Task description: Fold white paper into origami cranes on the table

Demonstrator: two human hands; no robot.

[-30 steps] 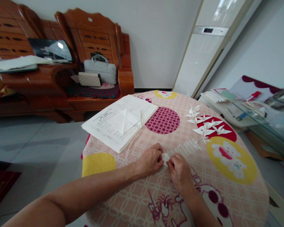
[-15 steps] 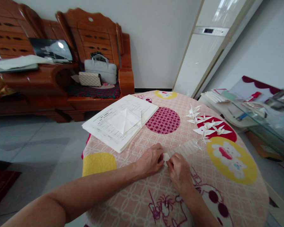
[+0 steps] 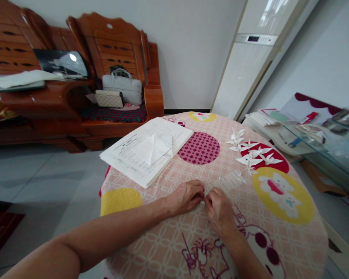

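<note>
My left hand (image 3: 189,197) and my right hand (image 3: 219,207) meet low over the table, fingertips nearly touching. Both pinch a small piece of white folded paper (image 3: 203,202), most of which the fingers hide. Its folded shape cannot be made out. Several white paper cranes (image 3: 254,153) stand in a cluster beyond my right hand. Between them and my hands lies a clear, see-through strip (image 3: 228,184) with a few thin white bits near it.
A stack of printed sheets (image 3: 128,168) lies at the table's left, with creased white paper squares (image 3: 154,149) on top. A patterned cloth (image 3: 163,240) covers the round table. A glass-topped stand (image 3: 317,149) with clutter is at the right; a wooden sofa (image 3: 154,104) stands behind.
My left fingers have shifted slightly right and closed over the paper, so less of it shows. The right hand stays nearly in place.
</note>
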